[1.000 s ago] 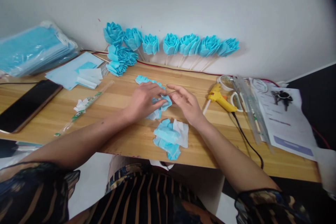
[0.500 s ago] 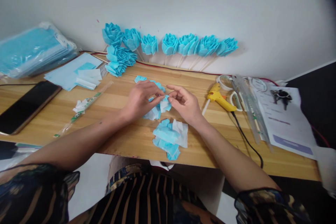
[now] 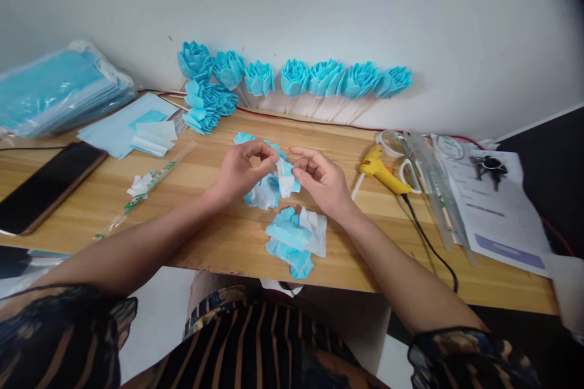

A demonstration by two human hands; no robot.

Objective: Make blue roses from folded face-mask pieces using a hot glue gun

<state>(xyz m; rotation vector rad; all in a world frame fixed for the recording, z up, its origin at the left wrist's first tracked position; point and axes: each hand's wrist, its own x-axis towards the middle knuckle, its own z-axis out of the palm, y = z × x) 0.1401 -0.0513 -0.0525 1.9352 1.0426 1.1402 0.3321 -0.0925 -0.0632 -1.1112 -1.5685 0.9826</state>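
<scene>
Between my hands is a small blue-and-white fabric petal [image 3: 287, 180], held up just over the table. My left hand [image 3: 246, 170] pinches its upper left corner between thumb and forefinger. On the opposite side, my right hand [image 3: 323, 181] grips the petal's right edge with the thumb and fingertips. Under and behind the left fingers lie more blue petals [image 3: 263, 192], partly hidden. Nearer to me, a loose pile of blue and white fabric pieces [image 3: 294, 237] rests on the wood.
Blue fabric flowers [image 3: 295, 77] on sticks lean along the wall. To the right are a yellow glue gun [image 3: 383, 170] with its cord, scissors [image 3: 409, 175], and keys [image 3: 490, 169] on paper. A phone [image 3: 50, 185] and a bagged stack of blue sheets [image 3: 59, 88] occupy the left.
My left hand has shifted slightly left and its pinch has moved to the petal's corner, so more of the petal shows. The right hand stays nearly in place.
</scene>
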